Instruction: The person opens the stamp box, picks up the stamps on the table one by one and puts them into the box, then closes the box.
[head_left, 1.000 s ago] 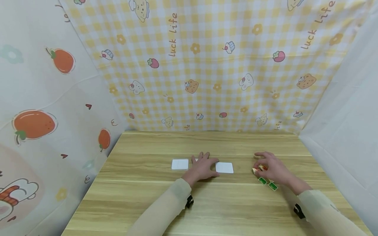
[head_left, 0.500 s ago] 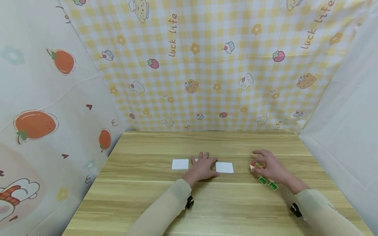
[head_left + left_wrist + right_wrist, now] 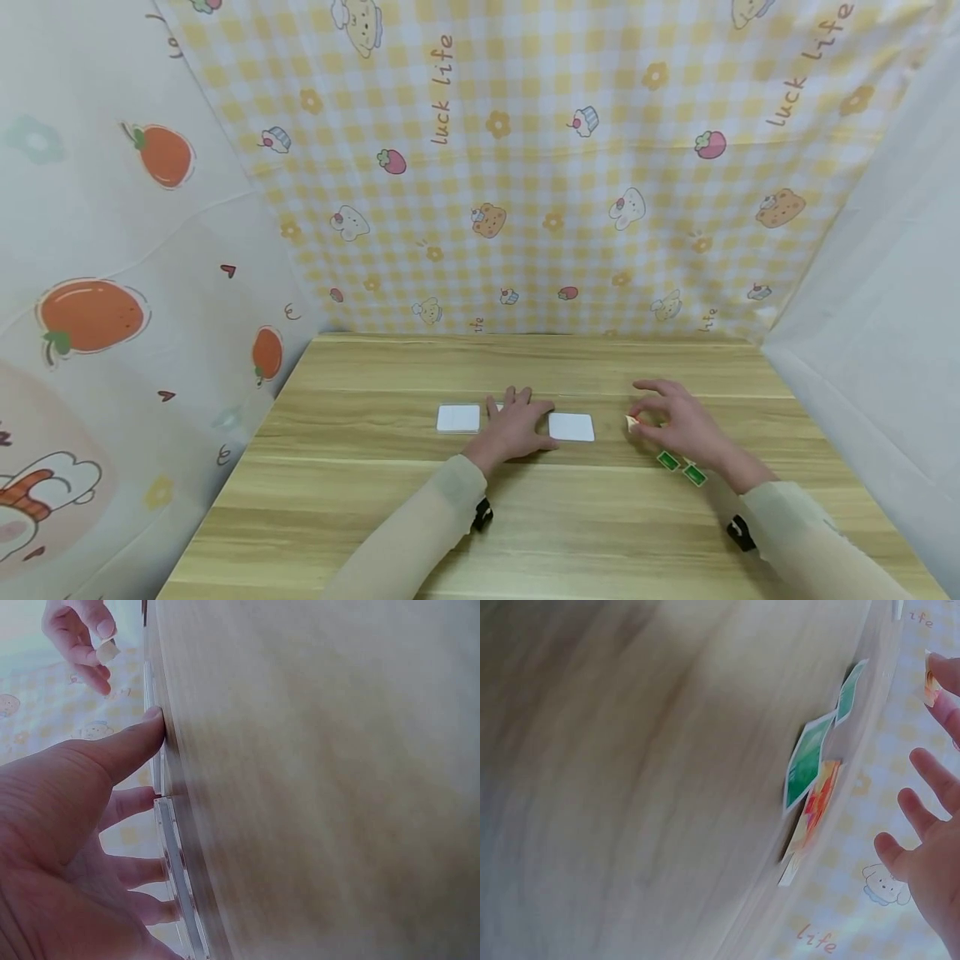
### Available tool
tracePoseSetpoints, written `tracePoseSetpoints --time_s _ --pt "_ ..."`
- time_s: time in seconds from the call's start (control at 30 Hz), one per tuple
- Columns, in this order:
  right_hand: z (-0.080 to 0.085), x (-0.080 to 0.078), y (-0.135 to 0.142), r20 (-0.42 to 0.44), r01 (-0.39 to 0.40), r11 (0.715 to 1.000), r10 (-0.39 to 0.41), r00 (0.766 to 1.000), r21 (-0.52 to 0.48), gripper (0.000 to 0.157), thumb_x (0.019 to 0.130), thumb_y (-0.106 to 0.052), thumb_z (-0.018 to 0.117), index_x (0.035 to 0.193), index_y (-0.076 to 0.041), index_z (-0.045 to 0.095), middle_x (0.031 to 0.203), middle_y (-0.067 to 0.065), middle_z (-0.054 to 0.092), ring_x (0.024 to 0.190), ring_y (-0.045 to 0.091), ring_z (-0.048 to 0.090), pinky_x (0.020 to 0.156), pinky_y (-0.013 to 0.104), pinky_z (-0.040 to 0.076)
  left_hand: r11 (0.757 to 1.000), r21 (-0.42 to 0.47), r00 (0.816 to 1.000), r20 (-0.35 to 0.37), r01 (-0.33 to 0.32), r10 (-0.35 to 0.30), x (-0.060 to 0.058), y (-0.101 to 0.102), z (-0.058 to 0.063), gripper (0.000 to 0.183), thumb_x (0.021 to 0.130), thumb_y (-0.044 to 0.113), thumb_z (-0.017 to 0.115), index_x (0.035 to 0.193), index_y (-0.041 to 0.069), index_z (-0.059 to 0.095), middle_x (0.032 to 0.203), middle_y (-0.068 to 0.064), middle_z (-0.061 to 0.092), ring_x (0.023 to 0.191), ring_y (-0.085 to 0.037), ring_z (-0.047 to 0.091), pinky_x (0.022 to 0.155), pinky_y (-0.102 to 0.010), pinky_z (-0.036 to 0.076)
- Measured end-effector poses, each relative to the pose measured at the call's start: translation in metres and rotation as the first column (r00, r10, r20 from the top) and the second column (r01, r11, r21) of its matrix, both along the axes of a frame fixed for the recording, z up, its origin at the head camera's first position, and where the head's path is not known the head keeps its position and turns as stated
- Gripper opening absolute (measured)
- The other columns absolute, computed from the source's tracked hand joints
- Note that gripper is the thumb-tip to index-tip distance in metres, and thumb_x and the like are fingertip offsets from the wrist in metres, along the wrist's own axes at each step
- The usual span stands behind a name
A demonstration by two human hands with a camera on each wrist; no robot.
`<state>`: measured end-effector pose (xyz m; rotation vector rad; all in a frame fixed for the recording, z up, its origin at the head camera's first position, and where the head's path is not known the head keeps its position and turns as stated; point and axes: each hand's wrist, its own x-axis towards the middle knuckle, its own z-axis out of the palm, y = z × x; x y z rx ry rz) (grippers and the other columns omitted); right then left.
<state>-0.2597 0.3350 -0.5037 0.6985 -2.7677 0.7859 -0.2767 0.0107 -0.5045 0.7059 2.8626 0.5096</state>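
Observation:
My left hand (image 3: pixel 516 427) rests with spread fingers over a white rectangular slab, mostly hidden beneath it. In the left wrist view, the fingertips (image 3: pixel 166 909) lie along this slab's edge. The thumb (image 3: pixel 154 718) reaches the neighbouring white slab (image 3: pixel 572 427) on the right. To the left lies another white slab (image 3: pixel 458 418). My right hand (image 3: pixel 678 425) is raised over the table, pinching a small printed card (image 3: pixel 930 679) between thumb and index finger. It has pale edges and red-orange print; its other fingers are spread apart.
Two small green cards (image 3: pixel 668 461) (image 3: pixel 807 763) lie on the wooden table (image 3: pixel 570 525) below my right hand. Beside them in the right wrist view is an orange-red card (image 3: pixel 815 810). A yellow checked cloth (image 3: pixel 525 183) hangs behind, with pale cloths on both sides.
My right hand has moved left with the pinched printed card, away from the other small cards and toward the white slabs. My left hand has stayed in place.

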Motion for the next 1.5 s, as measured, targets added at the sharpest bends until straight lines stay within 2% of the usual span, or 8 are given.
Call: tracePoseSetpoints --time_s 0.17,0.53,0.73,0.93,1.17,1.33,1.5 --pt "0.000 -0.001 -0.007 0.019 -0.003 1.000 0.004 1.000 -0.027 0.016 0.084 -0.032 0.084 0.098 -0.029 0.076 0.145 0.011 0.052 0.136 0.041 0.037 0.100 0.067 0.035 1.000 -0.005 1.000 -0.006 0.001 -0.001 0.000 0.000 -0.001 0.069 0.087 0.058 0.072 0.147 0.030 0.053 0.159 -0.016 0.033 0.147 -0.048 0.019 0.109 -0.075 0.013" --pt "-0.002 -0.006 -0.030 -0.051 -0.031 0.999 0.029 0.998 -0.042 0.018 0.080 -0.025 0.088 0.092 -0.028 0.075 0.140 0.015 0.056 0.131 0.044 0.044 0.101 0.068 0.035 1.000 -0.007 1.000 -0.013 0.004 -0.004 0.000 -0.001 0.000 0.068 0.087 0.058 0.072 0.147 0.029 0.053 0.158 -0.015 0.034 0.146 -0.048 0.020 0.110 -0.074 0.013" --pt "-0.002 -0.008 -0.039 -0.008 -0.040 0.998 0.039 0.999 -0.058 0.015 0.084 -0.028 0.084 0.095 -0.027 0.076 0.143 0.014 0.054 0.133 0.043 0.042 0.103 0.068 0.032 1.000 -0.014 1.000 -0.026 0.009 -0.010 -0.001 -0.001 -0.001 0.069 0.087 0.059 0.072 0.146 0.029 0.053 0.158 -0.016 0.035 0.146 -0.048 0.022 0.110 -0.073 0.015" --pt "-0.004 -0.016 -0.053 0.056 -0.042 0.998 0.045 0.997 -0.048 0.013 0.084 -0.030 0.084 0.094 -0.028 0.076 0.145 0.011 0.053 0.134 0.041 0.041 0.101 0.069 0.035 1.000 -0.015 0.999 -0.034 -0.001 0.001 -0.002 -0.001 -0.001 0.069 0.085 0.060 0.074 0.144 0.030 0.055 0.155 -0.015 0.039 0.144 -0.048 0.025 0.110 -0.072 0.017" --pt "-0.001 -0.019 -0.071 0.041 -0.070 0.997 0.068 0.997 0.039 0.015 0.081 -0.028 0.086 0.091 -0.026 0.075 0.142 0.016 0.055 0.132 0.045 0.044 0.100 0.069 0.036 1.000 -0.014 1.000 -0.028 0.004 -0.005 -0.001 0.001 0.002 0.068 0.084 0.060 0.073 0.143 0.029 0.056 0.155 -0.016 0.039 0.144 -0.049 0.026 0.110 -0.072 0.018" --pt "-0.003 -0.020 -0.077 0.030 -0.051 0.992 0.048 0.998 0.114 0.018 0.080 -0.032 0.087 0.091 -0.029 0.073 0.142 0.015 0.055 0.133 0.044 0.042 0.098 0.071 0.036 1.000 -0.019 1.000 -0.019 0.004 -0.004 0.001 0.000 0.005 0.068 0.086 0.059 0.072 0.144 0.029 0.055 0.156 -0.017 0.037 0.144 -0.049 0.025 0.110 -0.072 0.017" --pt "-0.004 -0.020 -0.081 0.033 -0.035 0.989 0.031 0.999 0.142 0.021 0.080 -0.039 0.086 0.092 -0.030 0.072 0.144 0.014 0.053 0.135 0.043 0.041 0.099 0.073 0.034 1.000 -0.023 1.000 -0.026 0.001 -0.002 -0.001 -0.001 0.003 0.068 0.085 0.061 0.072 0.144 0.031 0.055 0.156 -0.016 0.038 0.144 -0.049 0.025 0.110 -0.072 0.017"
